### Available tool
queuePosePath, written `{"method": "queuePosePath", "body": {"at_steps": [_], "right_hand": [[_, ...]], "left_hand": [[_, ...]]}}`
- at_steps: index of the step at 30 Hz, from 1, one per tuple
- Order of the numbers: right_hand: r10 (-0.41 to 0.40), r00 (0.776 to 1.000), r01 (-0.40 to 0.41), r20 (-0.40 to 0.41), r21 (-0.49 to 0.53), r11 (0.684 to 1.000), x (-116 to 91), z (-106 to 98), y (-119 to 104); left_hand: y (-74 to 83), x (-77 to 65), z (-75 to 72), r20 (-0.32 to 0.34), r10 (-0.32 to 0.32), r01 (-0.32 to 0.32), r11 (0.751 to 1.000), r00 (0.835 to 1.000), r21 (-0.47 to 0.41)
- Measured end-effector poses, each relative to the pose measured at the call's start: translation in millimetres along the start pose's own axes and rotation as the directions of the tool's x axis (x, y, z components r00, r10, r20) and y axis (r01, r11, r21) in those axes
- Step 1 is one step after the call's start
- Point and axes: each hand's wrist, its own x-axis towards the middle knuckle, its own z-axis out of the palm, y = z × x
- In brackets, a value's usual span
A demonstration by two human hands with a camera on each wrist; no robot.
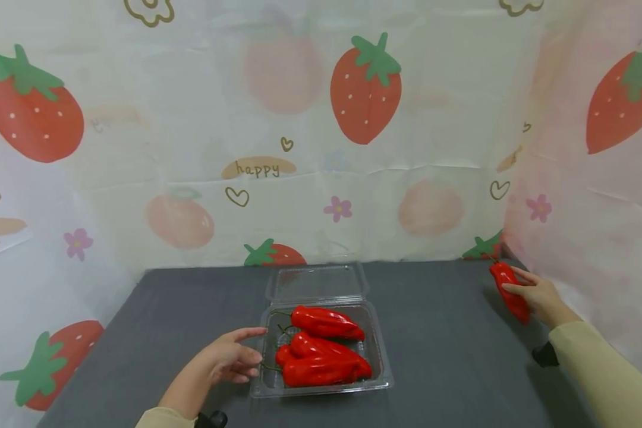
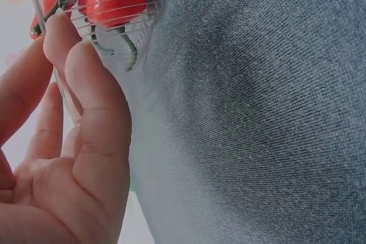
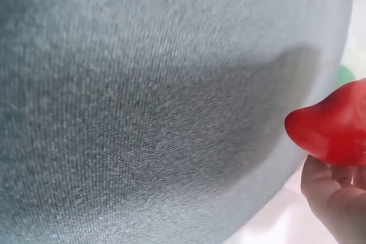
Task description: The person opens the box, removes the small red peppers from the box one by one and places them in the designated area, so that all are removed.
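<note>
At the far right in the head view, my right hand (image 1: 543, 299) holds a long red pepper (image 1: 508, 290) above the table, its green stem pointing away. In the right wrist view only the rounded end of that pepper (image 3: 329, 127) shows, with fingertips beneath it. My left hand (image 1: 227, 359) is at the left edge of a clear plastic clamshell box (image 1: 380, 351), index finger stretched to the rim and the others loosely bent. Several red peppers (image 1: 326, 321) with green stems lie in the box, stems to the left. The left wrist view shows fingers (image 2: 97, 84) against the box's ribbed wall.
The box's clear lid (image 1: 318, 284) lies folded back behind it. A dark grey cloth covers the table (image 1: 433, 333). Strawberry-print sheets (image 1: 278, 137) hang behind the table and along both sides, close to the right hand.
</note>
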Motion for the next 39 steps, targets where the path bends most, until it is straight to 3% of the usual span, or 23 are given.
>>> {"method": "queuePosePath", "body": {"at_steps": [6,15,26,39], "right_hand": [[-0.017,0.999,0.014,-0.036,-0.071,0.997,-1,-9,11],[0.076,0.993,-0.083,-0.092,-0.071,0.994,-7,-25,25],[0.089,0.977,-0.116,-0.193,-0.134,0.984,-17,-47,40],[0.245,0.917,-0.238,-0.315,0.063,0.969,-21,-42,35]], "left_hand": [[0.8,0.0,0.5,0.010,-0.008,0.008,1.000,1.000,-0.008],[-2.1,-1.7,0.4,0.031,-0.011,0.010,1.000,0.999,0.029],[7.2,-3.2,-0.6,0.023,-0.038,0.037,0.999,0.999,0.031],[8.1,-1.5,-0.3,0.025,-0.026,0.025,0.999,0.999,0.032]]}}
